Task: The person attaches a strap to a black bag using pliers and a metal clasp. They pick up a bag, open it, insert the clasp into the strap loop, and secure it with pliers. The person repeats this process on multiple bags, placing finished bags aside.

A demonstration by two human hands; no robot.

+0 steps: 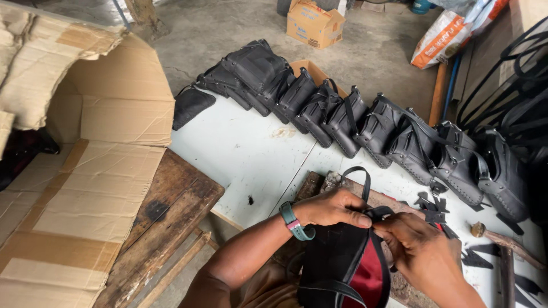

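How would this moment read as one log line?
left hand: pinching strap | right hand: gripping black bag top | red lining showing | bag row behind

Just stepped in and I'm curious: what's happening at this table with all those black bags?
A person is working on a black bag with a red lining, held close to the body. The left hand and right hand pinch together at the top edge, where a thin black strap loop rises. Behind, a row of finished-looking black leather bags leans along the white tabletop. Small black offcuts lie beside the hands.
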